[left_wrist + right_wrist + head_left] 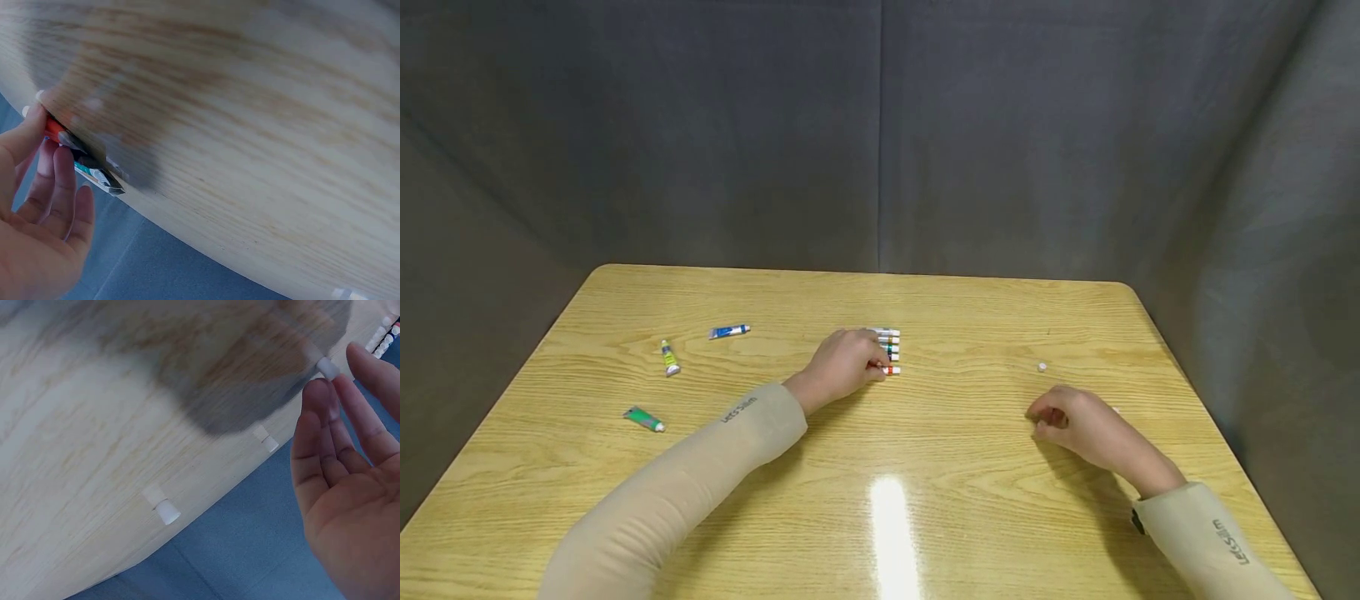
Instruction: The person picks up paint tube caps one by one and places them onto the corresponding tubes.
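Observation:
My left hand (847, 364) pinches an orange-labelled paint tube (54, 129) at the near end of a row of paint tubes (889, 340). White caps in the row point right, while the hand covers most of the tube bodies. On the right, my right hand (1086, 423) hovers low over the table, thumb and forefinger apart. A small white cap (327, 369) sits right at its forefinger tip; whether they touch, I cannot tell. Two more white caps, one nearer (167, 512) and one farther (270, 444), stand on the table in the right wrist view.
At the left of the wooden table (955, 450) lie a blue paint tube (728, 332), a yellow one (670, 358) and a green one (644, 418), spread apart. Dark grey curtain (760, 142) surrounds the table's back and sides.

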### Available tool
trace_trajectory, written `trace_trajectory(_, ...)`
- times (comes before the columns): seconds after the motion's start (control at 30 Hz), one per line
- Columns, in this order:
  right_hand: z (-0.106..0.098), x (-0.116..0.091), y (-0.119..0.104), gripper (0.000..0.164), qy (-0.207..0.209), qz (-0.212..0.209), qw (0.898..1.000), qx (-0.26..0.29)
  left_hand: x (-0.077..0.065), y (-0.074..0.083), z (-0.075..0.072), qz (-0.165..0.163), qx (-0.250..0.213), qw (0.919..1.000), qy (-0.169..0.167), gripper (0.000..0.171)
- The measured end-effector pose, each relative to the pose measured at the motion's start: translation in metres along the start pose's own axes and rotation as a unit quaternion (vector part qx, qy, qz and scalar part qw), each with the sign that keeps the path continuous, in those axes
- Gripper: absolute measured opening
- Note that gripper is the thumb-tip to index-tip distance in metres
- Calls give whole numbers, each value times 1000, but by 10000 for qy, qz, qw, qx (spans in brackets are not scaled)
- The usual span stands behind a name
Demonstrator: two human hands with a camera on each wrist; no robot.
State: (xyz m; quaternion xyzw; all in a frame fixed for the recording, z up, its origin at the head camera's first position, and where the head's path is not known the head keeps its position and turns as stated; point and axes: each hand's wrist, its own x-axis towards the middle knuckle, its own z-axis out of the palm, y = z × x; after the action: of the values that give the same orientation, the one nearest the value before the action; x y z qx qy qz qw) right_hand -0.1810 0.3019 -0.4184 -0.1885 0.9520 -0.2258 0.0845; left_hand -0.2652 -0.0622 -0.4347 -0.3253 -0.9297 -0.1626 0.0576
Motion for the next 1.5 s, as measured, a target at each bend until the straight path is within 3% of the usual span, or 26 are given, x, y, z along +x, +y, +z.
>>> trace_trajectory(0.27, 3, 0, 0, 12, -36, -16, 10000, 9, 1, 1, 0, -77, 73, 9999, -85, 4)
trace_trajectory(0.87, 4, 3, -1, 10, 64, -183, 9997, -123, 4, 3, 1, -136, 382, 9992, 54, 9)
trace_trajectory(1.5, 3, 3, -1, 10, 96, -278, 9995, -84, 3, 1, -5, -48, 371, 9993, 75, 3)
